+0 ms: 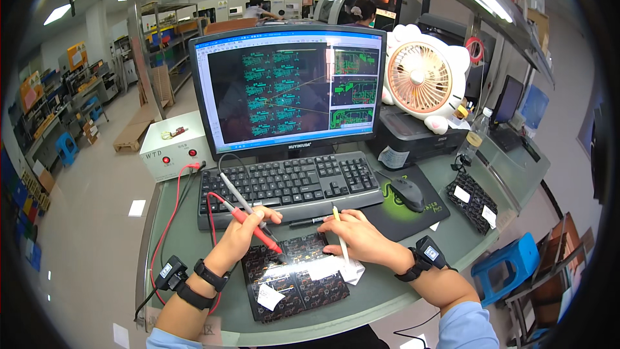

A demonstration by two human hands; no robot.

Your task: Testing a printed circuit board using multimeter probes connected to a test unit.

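Green desktop (387,285) bears a glare-washed circuit board (302,298), left grip (243,232) clasping a red probe (265,239), right grip (363,238) a pale pen (342,240)

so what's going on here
The person's left hand holds a red probe and a grey probe, their tips toward a dark circuit board panel in front of the keyboard. Whether the tips touch it is hard to tell. The right hand holds a pale pen-like tool, pointing down by the panel's right side. Behind the keyboard, a monitor shows a green circuit layout.
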